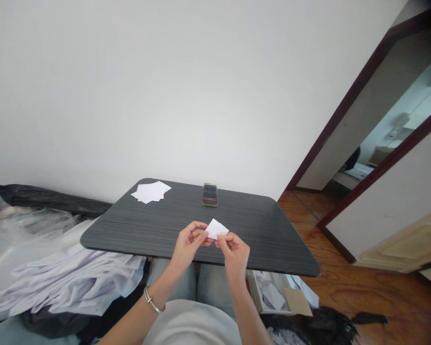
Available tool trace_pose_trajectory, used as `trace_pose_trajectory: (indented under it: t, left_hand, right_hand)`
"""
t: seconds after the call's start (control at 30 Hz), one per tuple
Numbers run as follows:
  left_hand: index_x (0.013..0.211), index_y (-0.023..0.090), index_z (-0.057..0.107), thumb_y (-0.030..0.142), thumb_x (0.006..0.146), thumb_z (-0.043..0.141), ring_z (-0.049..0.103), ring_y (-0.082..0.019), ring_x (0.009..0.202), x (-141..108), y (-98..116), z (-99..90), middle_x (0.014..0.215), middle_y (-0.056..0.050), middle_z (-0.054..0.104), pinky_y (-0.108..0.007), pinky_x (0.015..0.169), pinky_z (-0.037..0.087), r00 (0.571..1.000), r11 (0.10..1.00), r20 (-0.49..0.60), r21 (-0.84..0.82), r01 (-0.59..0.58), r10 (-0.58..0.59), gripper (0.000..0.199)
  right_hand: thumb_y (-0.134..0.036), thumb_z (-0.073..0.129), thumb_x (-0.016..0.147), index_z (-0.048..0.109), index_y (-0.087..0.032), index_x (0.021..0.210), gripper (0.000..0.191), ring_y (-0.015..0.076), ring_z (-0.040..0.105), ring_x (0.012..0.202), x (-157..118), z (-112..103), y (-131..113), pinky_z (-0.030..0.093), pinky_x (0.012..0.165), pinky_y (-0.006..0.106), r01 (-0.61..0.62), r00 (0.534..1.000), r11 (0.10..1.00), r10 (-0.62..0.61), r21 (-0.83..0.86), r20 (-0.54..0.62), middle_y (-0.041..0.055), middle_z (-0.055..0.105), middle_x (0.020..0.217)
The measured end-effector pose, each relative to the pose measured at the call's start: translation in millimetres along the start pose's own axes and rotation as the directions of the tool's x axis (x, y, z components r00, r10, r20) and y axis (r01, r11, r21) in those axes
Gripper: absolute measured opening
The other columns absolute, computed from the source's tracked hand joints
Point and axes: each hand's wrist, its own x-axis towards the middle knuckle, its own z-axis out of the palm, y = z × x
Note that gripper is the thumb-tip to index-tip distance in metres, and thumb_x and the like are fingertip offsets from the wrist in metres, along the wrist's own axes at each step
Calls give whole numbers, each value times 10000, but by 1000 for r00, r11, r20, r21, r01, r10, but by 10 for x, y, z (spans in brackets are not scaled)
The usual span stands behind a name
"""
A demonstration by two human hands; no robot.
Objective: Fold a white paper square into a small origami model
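Just paper [215, 227], white (seemingly folded), sharp-cornered

The small folded white paper [216, 227] is partly covered along its lower edge by the left hand [191, 240] and right hand [234, 248]. The dark rectangular phone [210, 194] has a pixelated, illegible screen. The black wood-grained tabletop [140, 230] conceals part of the open white cardboard box [254, 293]. The bottom edge cuts off the left forearm [165, 286], right forearm [248, 306] and crumpled black plastic bag [330, 323]. Items beyond the dark-red-framed doorway [390, 139] are too blurred to identify.
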Motion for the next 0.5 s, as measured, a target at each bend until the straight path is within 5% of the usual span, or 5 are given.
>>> trace_pose_trajectory:
  t: [0.5]
  left_hand:
    - [883,108,545,299,668,647,665,-170,660,4,-19,-9,669,-50,689,-243,642,525,998,995,8,-74,63,-63,304]
  right_hand:
    - [-238,663,631,542,-144,541,178,110,528,450,23,-6,28,423,476,218,-14,998,999,11,-46,-55,-22,550,474]
